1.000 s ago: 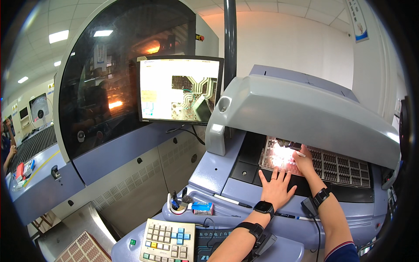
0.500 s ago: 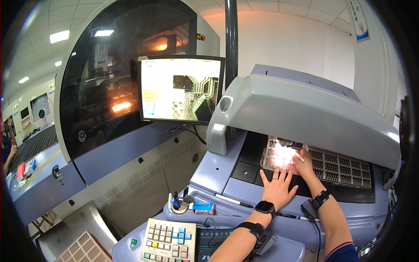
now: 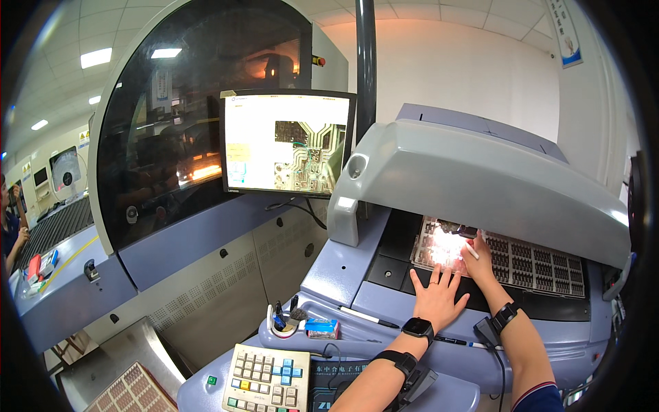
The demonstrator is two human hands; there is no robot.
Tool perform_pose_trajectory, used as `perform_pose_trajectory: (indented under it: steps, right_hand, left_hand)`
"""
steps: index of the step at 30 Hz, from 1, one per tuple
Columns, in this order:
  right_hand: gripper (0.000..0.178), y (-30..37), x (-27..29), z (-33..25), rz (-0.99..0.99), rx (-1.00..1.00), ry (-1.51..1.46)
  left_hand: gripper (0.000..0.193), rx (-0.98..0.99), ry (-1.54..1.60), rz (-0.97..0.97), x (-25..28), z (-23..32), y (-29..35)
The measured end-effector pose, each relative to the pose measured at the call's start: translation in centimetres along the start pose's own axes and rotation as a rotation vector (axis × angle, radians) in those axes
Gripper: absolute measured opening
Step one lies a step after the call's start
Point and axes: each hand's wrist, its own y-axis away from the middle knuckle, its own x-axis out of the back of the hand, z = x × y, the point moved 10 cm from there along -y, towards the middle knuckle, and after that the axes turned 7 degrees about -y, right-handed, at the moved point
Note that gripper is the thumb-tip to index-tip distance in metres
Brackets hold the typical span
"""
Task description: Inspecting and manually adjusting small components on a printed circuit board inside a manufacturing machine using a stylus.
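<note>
My left hand (image 3: 439,302) lies spread, holding nothing, at the near edge of the panel (image 3: 542,268) below the hood (image 3: 480,178); my right hand (image 3: 482,262) grips a pen (image 3: 472,252) by its lit end. I'm probably inspecting; next calls for steady pen control.

Black smartwatch (image 3: 416,328), navy sleeve (image 3: 541,399)

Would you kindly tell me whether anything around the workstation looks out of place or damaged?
Nothing visibly spilled or damaged stands out. Slightly untidy: two pens lie loose on the ledge despite the nearby holder. Glare hides part of the panel beside the right hand, so I cannot judge there.
</note>
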Motion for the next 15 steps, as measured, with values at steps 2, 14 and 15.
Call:
perform_pose_trajectory:
  steps: [2,14,15]
  right_hand:
    - [0.070,-0.01,-0.12,-0.08,-0.020,0.008,0.015]
    - [0.070,-0.33,-0.99,0.55,-0.083,0.009,-0.014]
    - [0.058,-0.36,-0.51,0.44,-0.007,0.084,-0.021]
  left_hand:
    - [0.058,0.000,-0.003,-0.004,-0.02,0.01,0.01]
    - [0.058,0.008,-0.008,-0.007,-0.12,-0.12,-0.03]
    - [0.058,0.003,-0.005,0.002,-0.02,0.01,-0.07]
